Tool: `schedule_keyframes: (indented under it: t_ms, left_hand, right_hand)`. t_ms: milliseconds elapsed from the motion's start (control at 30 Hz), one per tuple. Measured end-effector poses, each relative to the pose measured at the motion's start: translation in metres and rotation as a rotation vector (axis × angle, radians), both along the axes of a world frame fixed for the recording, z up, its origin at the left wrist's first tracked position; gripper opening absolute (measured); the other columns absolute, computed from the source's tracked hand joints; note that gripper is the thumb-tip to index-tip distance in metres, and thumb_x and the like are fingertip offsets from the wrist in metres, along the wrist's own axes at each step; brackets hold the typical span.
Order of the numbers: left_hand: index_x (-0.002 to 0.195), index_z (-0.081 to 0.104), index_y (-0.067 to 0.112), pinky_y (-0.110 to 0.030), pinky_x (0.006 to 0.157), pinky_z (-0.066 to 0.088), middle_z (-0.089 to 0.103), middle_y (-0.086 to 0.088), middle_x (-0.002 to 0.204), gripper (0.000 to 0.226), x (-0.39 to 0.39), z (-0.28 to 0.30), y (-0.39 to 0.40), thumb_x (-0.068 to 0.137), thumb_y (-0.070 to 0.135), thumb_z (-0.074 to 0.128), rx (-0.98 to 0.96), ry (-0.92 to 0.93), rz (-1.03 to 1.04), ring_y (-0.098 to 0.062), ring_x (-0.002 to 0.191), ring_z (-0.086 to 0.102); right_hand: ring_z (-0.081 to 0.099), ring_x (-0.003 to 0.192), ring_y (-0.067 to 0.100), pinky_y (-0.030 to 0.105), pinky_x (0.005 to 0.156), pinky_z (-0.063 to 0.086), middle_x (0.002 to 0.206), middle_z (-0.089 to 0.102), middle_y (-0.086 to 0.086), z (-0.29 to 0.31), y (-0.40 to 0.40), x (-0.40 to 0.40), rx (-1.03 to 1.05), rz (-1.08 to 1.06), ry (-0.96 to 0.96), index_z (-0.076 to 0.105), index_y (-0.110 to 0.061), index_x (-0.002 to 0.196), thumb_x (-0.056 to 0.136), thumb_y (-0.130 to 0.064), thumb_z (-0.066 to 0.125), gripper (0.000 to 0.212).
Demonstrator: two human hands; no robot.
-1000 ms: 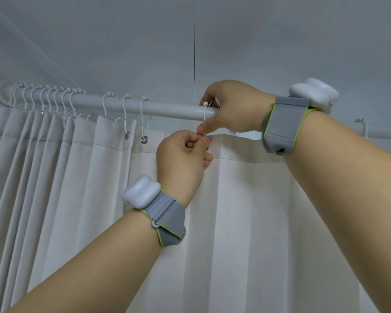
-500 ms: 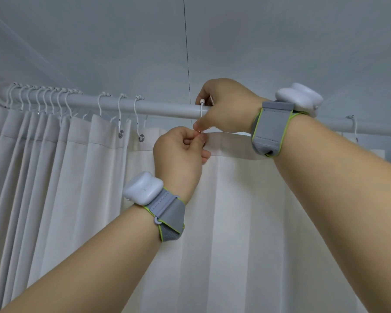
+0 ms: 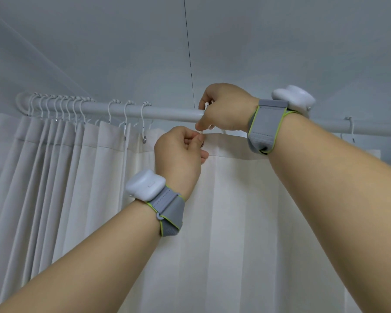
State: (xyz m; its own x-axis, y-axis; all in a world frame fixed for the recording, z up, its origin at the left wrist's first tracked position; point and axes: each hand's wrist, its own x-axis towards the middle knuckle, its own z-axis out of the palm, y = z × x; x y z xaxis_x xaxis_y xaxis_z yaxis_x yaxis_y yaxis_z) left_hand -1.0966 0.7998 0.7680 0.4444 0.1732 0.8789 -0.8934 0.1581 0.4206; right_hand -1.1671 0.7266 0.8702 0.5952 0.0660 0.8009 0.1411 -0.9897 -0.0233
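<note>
A white curtain rod (image 3: 167, 114) runs across the view under the ceiling. An off-white shower curtain (image 3: 235, 199) hangs below it. My right hand (image 3: 226, 109) is at the rod and pinches a white curtain hook (image 3: 205, 107) that hangs over it. Just below, my left hand (image 3: 178, 154) pinches the curtain's top edge up against the hook's lower end. The grommet there is hidden behind my fingers. Both wrists wear grey straps with white devices.
Several white hooks (image 3: 54, 107) are bunched at the rod's left end, holding gathered folds. Three more hooks (image 3: 127, 118) hang spaced apart; two show metal grommets (image 3: 144, 139). One hook (image 3: 350, 128) hangs far right. The ceiling is close above.
Both hands stay together at the same hook and curtain edge. Only the view has shifted slightly; the grip looks the same.
</note>
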Motion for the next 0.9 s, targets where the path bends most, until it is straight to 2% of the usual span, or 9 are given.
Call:
schedule_keyframes:
  t_ms: [133,267,333,400,533,633,700,800,900]
  left_hand:
    - [0.076,0.060,0.013,-0.019,0.052,0.053,0.061,-0.003,0.064,0.016,-0.002,0.001,0.006,0.091,0.009,0.058,0.019,-0.011,0.018,-0.009,0.052,0.063]
    - [0.075,0.061,0.016,-0.029,0.056,0.056,0.064,-0.007,0.063,0.014,0.001,0.002,0.014,0.089,0.013,0.061,0.071,-0.010,0.059,-0.013,0.051,0.062]
    - [0.075,0.059,0.021,-0.033,0.062,0.054,0.062,-0.006,0.067,0.013,0.004,-0.003,0.017,0.086,0.018,0.065,0.101,-0.043,0.125,-0.017,0.055,0.059]
    - [0.081,0.059,0.021,-0.029,0.065,0.048,0.058,-0.002,0.073,0.009,0.004,-0.008,0.016,0.083,0.022,0.068,0.153,-0.090,0.187,-0.014,0.061,0.052]
    - [0.094,0.055,0.017,-0.019,0.073,0.039,0.052,-0.003,0.096,0.021,0.001,-0.011,0.016,0.081,0.023,0.070,0.162,-0.176,0.329,-0.007,0.071,0.050]
    - [0.111,0.052,0.015,-0.022,0.078,0.043,0.043,0.000,0.113,0.036,-0.005,-0.011,0.015,0.079,0.020,0.069,0.152,-0.300,0.394,-0.010,0.082,0.051]
    - [0.107,0.056,0.014,-0.025,0.082,0.043,0.047,-0.001,0.110,0.030,-0.010,-0.010,0.013,0.079,0.017,0.067,0.203,-0.438,0.494,-0.017,0.094,0.051]
    - [0.098,0.060,0.017,-0.032,0.081,0.039,0.054,0.002,0.101,0.019,-0.019,-0.010,0.002,0.080,0.021,0.066,0.294,-0.535,0.584,-0.021,0.095,0.051]
    - [0.101,0.058,0.020,-0.032,0.081,0.031,0.057,0.006,0.101,0.021,-0.025,-0.010,-0.006,0.083,0.031,0.062,0.353,-0.533,0.648,-0.021,0.097,0.051]
  right_hand:
    - [0.052,0.069,0.013,0.023,0.054,0.036,0.077,0.053,-0.009,-0.002,-0.004,-0.009,-0.068,-0.005,0.013,0.059,-0.019,0.097,0.076,-0.037,0.075,0.032]
    - [0.050,0.077,0.014,0.022,0.059,0.037,0.096,0.053,-0.005,-0.006,-0.011,-0.010,-0.120,-0.006,-0.026,0.058,-0.018,0.113,0.081,-0.043,0.068,0.041]
    - [0.054,0.087,0.016,0.027,0.072,0.044,0.108,0.057,-0.003,-0.014,-0.009,-0.005,-0.142,0.002,-0.070,0.055,-0.019,0.120,0.081,-0.041,0.068,0.046]
    - [0.055,0.104,0.021,0.035,0.090,0.045,0.119,0.058,-0.001,-0.023,-0.010,-0.001,-0.166,0.001,-0.156,0.052,-0.020,0.124,0.081,-0.036,0.067,0.048]
    - [0.056,0.105,0.022,0.034,0.089,0.046,0.116,0.061,-0.001,-0.028,-0.017,-0.004,-0.141,0.040,-0.244,0.054,-0.017,0.120,0.086,-0.023,0.060,0.036]
    - [0.055,0.107,0.020,0.029,0.089,0.044,0.118,0.061,-0.001,-0.022,-0.021,-0.016,-0.160,-0.011,-0.185,0.054,-0.017,0.123,0.088,-0.026,0.061,0.038]
    - [0.054,0.111,0.018,0.027,0.092,0.043,0.123,0.058,-0.002,-0.019,-0.020,-0.026,-0.182,-0.025,-0.090,0.051,-0.019,0.128,0.088,-0.031,0.061,0.043]
    - [0.052,0.119,0.017,0.029,0.100,0.041,0.130,0.055,-0.003,-0.014,-0.026,-0.038,-0.267,-0.101,0.004,0.048,-0.022,0.133,0.086,-0.014,0.060,0.049]
    - [0.055,0.119,0.014,0.031,0.104,0.042,0.128,0.059,-0.002,-0.012,-0.034,-0.045,-0.162,0.050,0.022,0.053,-0.019,0.130,0.088,0.000,0.053,0.046]
